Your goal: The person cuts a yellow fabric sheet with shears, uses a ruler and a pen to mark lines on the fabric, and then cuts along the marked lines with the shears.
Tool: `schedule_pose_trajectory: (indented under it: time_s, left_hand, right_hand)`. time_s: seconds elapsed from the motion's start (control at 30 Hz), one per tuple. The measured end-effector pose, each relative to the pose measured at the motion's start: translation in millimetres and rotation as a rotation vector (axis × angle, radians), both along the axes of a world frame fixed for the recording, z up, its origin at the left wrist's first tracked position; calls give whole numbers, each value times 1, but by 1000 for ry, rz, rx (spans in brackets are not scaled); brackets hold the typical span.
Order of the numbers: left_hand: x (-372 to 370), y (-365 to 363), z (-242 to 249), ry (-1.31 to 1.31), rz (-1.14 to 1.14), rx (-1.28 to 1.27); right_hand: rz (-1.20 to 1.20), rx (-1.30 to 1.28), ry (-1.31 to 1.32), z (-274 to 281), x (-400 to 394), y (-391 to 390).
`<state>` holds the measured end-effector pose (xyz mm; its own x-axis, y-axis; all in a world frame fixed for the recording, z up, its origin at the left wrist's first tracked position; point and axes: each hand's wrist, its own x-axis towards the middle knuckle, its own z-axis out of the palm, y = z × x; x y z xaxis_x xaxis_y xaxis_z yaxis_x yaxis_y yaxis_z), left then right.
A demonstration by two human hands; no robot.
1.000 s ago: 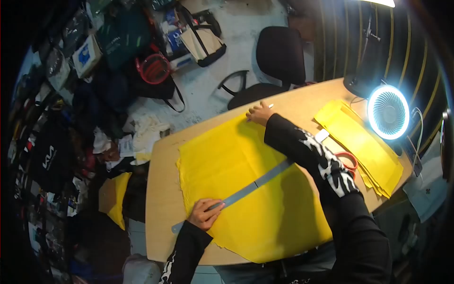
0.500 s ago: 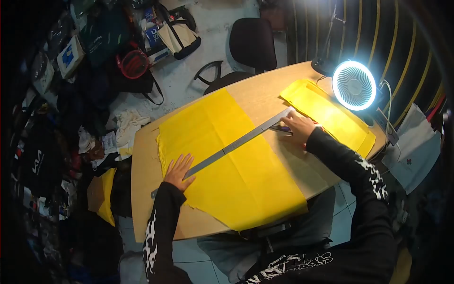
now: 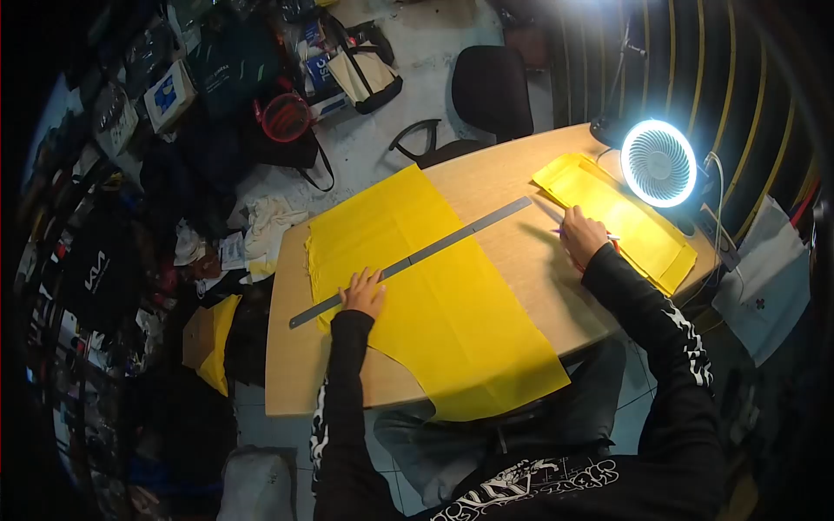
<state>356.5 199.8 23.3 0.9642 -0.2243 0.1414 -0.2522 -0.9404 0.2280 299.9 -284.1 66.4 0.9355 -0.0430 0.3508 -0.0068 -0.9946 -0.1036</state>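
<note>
A sheet of yellow fabric (image 3: 469, 321) lies across the table, its near end hanging over the edge. On it rests a long metal ruler (image 3: 443, 245), slanting up to the right with both ends past the fabric. My left hand (image 3: 363, 293) lies open on the ruler and fabric, fingers spread. My right hand (image 3: 584, 233) is raised to the right of the ruler, apart from it, closed around red-handled scissors (image 3: 616, 246) and a slim pen (image 3: 613, 237). The scissor blades point up and left; the fingers hide most of both tools.
Folded yellow fabric pieces (image 3: 621, 221) lie at the table's right side, beside a lit round fan (image 3: 658, 163). A black chair (image 3: 491, 91) stands behind the wooden table (image 3: 347, 382). Bags and a red basket (image 3: 285, 117) crowd the floor at left.
My right hand has let go of the ruler's far end and moved right. The ruler lies at a shallower slant. My left hand stays on it; the whole view has shifted.
</note>
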Motion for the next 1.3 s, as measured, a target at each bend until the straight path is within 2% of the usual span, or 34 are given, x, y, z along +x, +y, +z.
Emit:
schedule_pose_trajectory:
  time_s: [0.07,0.13,0.3,0.47,0.57,0.63,0.73,0.77,0.83,0.9,0.93,1.23,1.3]
  left_hand:
    - [1,-16,-5,-30,53,-48]
    - [-3,-28,-9,-117,115,-85]
    - [2,-19,-20,-367,30,-177]
    - [-3,-24,-16,-444,46,-165]
    - [-8,-28,-13,-404,95,-131]
    - [-15,-32,-6,-300,170,-104]
    - [-53,-51,12,-282,385,142]
    - [-66,-57,14,-181,414,106]
    - [-87,-63,13,28,479,35]
    - [-94,-61,15,60,449,75]
    - [-95,-59,14,81,432,92]
    - [-78,-26,-5,-134,213,119]
    - [-78,-25,0,-106,220,40]
  right_hand:
    - [-107,39,-63,25,-3,7]
    - [-174,57,-84,17,18,-10]
    - [-358,17,-32,1,52,-39]
    - [-342,11,19,-20,66,-45]
    - [7,71,22,-1,58,1]
    - [394,118,-121,-9,63,31]
    - [556,237,-28,-8,71,89]
    - [613,245,-19,-10,77,101]
    - [655,210,59,-7,84,114]
    - [763,178,75,-19,99,119]
    - [714,143,21,-23,97,120]
    - [704,185,64,-24,80,106]
    - [716,196,69,-20,72,104]
